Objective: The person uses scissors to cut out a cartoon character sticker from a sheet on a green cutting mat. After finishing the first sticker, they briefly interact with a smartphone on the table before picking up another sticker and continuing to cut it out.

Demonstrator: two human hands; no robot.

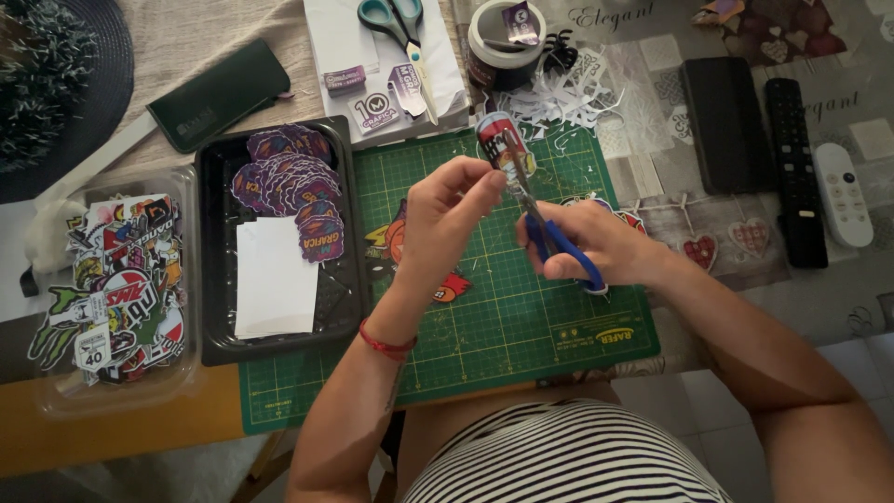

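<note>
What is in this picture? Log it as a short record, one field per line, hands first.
left hand: pinches a can-shaped sticker above the mat
right hand: holds blue-handled scissors, blades at the sticker's edge
work surface: green cutting mat, a few cut stickers lying on it
black tray: purple stickers and a white sheet
clear tray: mixed colourful stickers
far side: teal-handled scissors, tape roll, white paper scraps
right of mat: two remotes, black and white
</note>
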